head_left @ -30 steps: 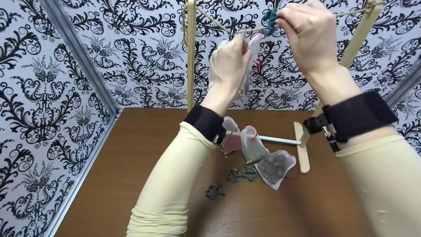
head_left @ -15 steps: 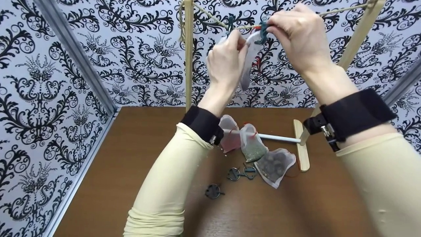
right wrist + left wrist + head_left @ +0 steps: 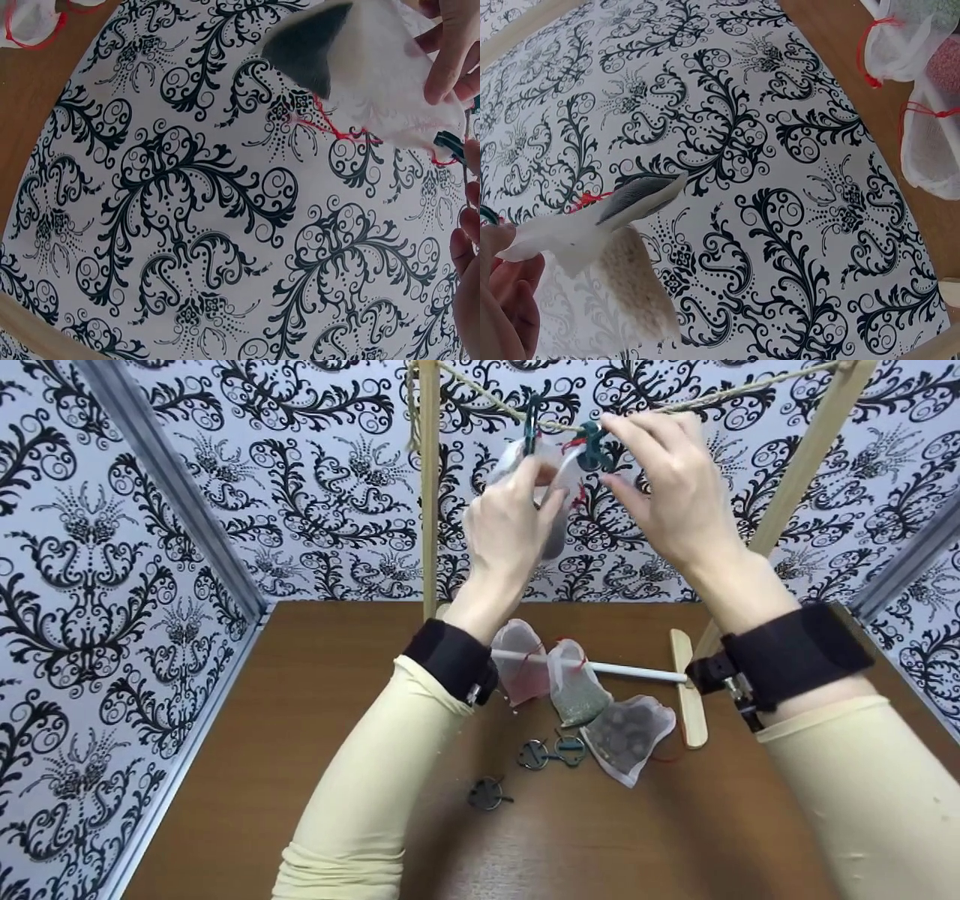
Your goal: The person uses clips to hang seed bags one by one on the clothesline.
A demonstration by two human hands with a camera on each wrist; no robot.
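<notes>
Two dark green clips hang on a rope between wooden posts. The right clip (image 3: 592, 446) bites a white mesh drawstring bag (image 3: 360, 67) with dark contents and a red cord. My left hand (image 3: 510, 521) pinches this bag near its top, thumb against the cloth. My right hand (image 3: 675, 495) is beside the right clip, thumb and forefinger spread apart around its handles. Behind my left hand, the left clip (image 3: 532, 426) holds another white mesh bag (image 3: 634, 285) with pale, grainy contents. My left hand partly hides that bag in the head view.
Mesh bags with pink (image 3: 525, 679), green (image 3: 581, 701) and dark lumpy contents (image 3: 626, 735) lie on the brown table (image 3: 322, 750). Several loose clips (image 3: 487, 793) lie nearer. A white rod (image 3: 637, 671) joins the stand's wooden feet (image 3: 691, 697). Patterned walls enclose the back and sides.
My right hand has moved left and down, and its fingers have spread from the right clip, which stays on the rope with the bag. My left hand has shifted slightly down, still pinching the bag.
</notes>
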